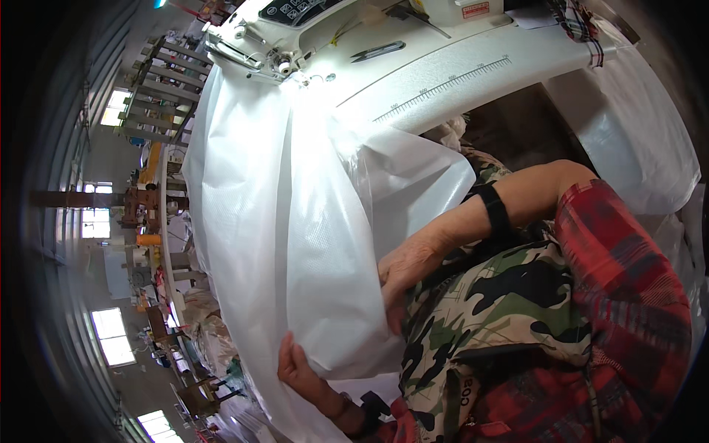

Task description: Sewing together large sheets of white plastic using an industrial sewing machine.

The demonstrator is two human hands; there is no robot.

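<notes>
A large white plastic-like sheet (pixel 332 280) hangs in long folds from the needle area of a white sewing machine (pixel 436 92). Its upper end lies under the machine head, beside the brightly lit presser foot (pixel 297 80). My left hand (pixel 301 369) is at the lower edge of a folded layer, fingers bent against it and closed on the material. Closer to my body, my right hand (pixel 408 273) grips the sheet's right side, with some fingertips hidden in the fold. Both hands are well below the needle.
A pair of thread snips (pixel 378 52) lies on the machine bed, near a printed ruler scale (pixel 443 88). More white sheeting (pixel 628 118) drapes over the right end. On the left stand a slatted rack (pixel 168 85) and a cluttered bench. A camouflage apron (pixel 495 317) covers my front.
</notes>
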